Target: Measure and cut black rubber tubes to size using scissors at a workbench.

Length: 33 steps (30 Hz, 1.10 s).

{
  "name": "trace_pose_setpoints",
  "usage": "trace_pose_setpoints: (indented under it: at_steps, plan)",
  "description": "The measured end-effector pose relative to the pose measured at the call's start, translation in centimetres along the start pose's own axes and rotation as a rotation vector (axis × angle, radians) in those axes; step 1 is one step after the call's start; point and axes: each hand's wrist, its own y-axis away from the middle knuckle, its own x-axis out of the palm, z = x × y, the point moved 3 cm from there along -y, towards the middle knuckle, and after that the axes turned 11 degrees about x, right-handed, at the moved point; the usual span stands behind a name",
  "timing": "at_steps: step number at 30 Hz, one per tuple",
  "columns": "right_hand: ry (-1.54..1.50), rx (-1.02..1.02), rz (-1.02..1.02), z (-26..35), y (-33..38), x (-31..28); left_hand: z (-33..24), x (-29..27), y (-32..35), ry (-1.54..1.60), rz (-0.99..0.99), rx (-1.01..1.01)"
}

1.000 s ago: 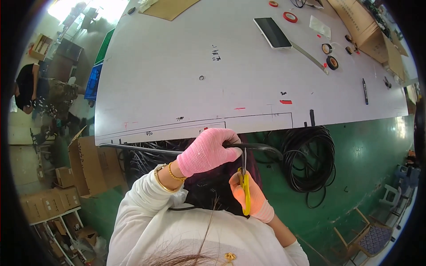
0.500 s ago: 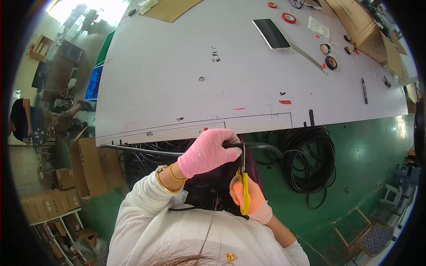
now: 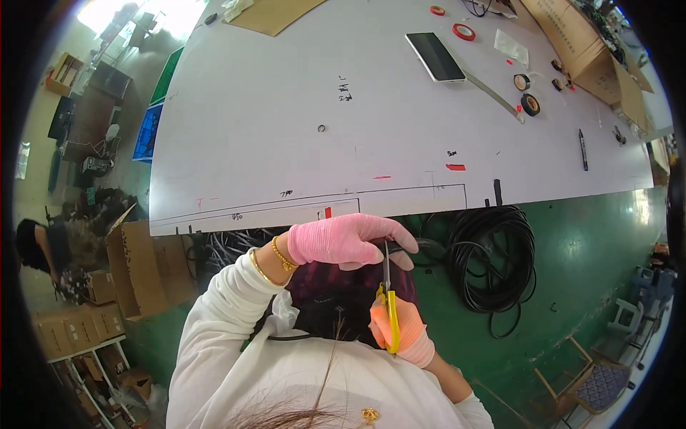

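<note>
— Black cable (image 3: 429,247) is held just off the near edge of your table (image 3: 250,107); what do you have closest to you?
— Your right hand (image 3: 406,334) grips yellow-handled scissors (image 3: 392,325), blades pointing away from you, probably so that they meet the cable crosswise. Whether they touch it, you cannot tell.
— And your left hand (image 3: 339,239)?
— Its fingers close on the cable right beside the blades, likely because a hold so near steadies it. Your hand hides much of it.
— Where does your cable lead?
— Rightward, toward a black coil (image 3: 525,264), perhaps off the table because of its bulk.
— And farther from you?
— Ruled lines (image 3: 465,196) by the table's near edge, seemingly drawn within your easy reach; then a marker (image 3: 584,149) near the right edge, and a phone (image 3: 434,57) toward the far edge, maybe out of your way.
</note>
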Motion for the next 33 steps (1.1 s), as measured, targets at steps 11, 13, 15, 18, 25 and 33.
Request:
trace_pose_setpoints:
  at_steps: [11,13,15,18,25,33]
  plan:
    - [-0.204,-0.496,-0.476,-0.3,0.4,-5.5,0.2,-0.2,1.3,-0.085,-0.021,0.135]
    - [0.007,-0.668,-0.547,0.8,-0.5,-6.6,0.6,0.5,1.6,-0.081,0.034,0.202]
    - [0.702,-0.583,-0.480,1.4,-3.0,-5.9,1.3,0.6,2.8,-0.154,-0.048,0.256]
    - [0.749,-0.774,-0.388,1.9,-4.7,-3.7,3.1,-1.0,9.8,-0.251,-0.342,0.297]
    - [0.627,-0.615,-0.363,7.6,-2.7,-0.2,5.5,-2.5,27.9,-1.287,-1.427,-0.650]
    - [0.560,-0.726,-0.259,8.5,-5.0,9.6,4.7,2.3,16.3,-0.260,-0.857,0.767]
